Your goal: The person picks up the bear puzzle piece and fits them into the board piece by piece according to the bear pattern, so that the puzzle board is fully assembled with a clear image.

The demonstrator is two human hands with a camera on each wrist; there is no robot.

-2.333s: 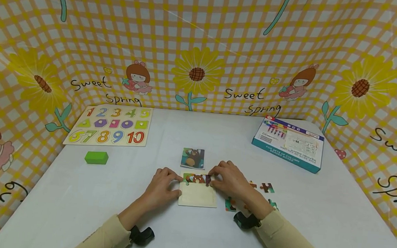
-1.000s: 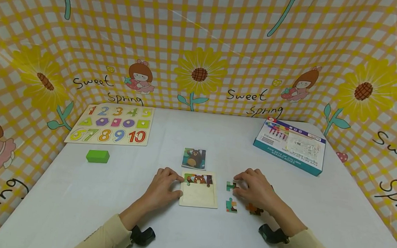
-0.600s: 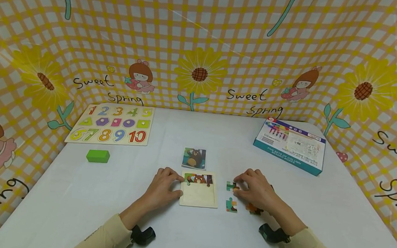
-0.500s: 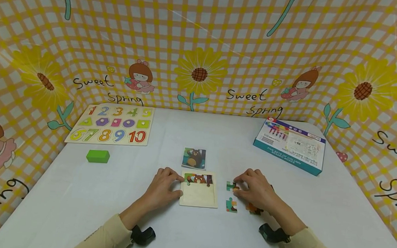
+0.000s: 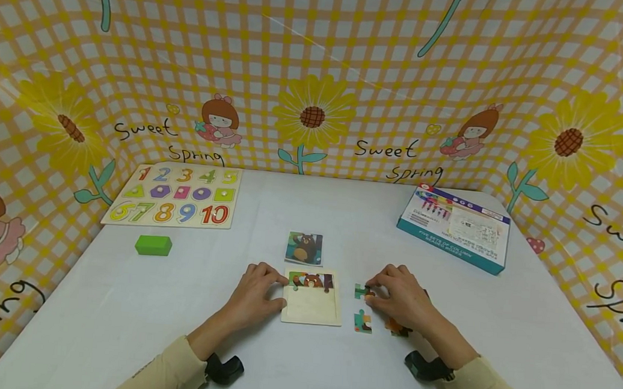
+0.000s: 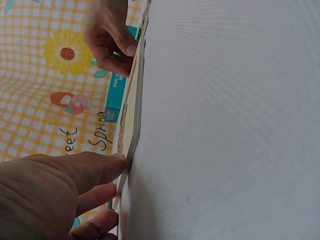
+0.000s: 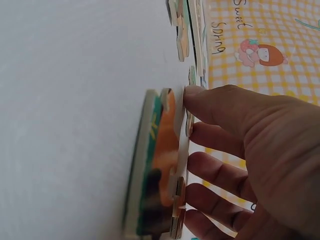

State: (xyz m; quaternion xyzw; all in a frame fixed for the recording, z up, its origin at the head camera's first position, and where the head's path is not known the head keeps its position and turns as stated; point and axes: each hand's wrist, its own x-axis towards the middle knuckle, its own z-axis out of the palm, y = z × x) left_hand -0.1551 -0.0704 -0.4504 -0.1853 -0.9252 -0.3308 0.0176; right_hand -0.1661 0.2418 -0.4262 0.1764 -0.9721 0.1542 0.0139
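A pale wooden puzzle board [image 5: 311, 308] lies at the table's middle, its top row filled with bear pieces. My left hand [image 5: 253, 293] touches the board's left edge with thumb and index finger, set apart; in the left wrist view the thumb [image 6: 107, 169] presses on that edge. To the board's right, my right hand [image 5: 404, 297] pinches a green and brown puzzle piece [image 5: 361, 291] between thumb and index finger, at table level. Other puzzle pieces lie near it: a green-orange one [image 5: 363, 322] and a brown one [image 5: 398, 328], with more partly hidden by the hand.
A bear picture card [image 5: 304, 248] lies just behind the board. A number puzzle [image 5: 175, 197] sits at the back left, with a green block [image 5: 153, 245] in front of it. At the back right is a flat teal box [image 5: 452, 228]. Patterned cloth rises around the table.
My right hand has left the board's top right corner and moved right to a loose puzzle piece, where it stays almost still. The left hand has kept its place at the board's edge.
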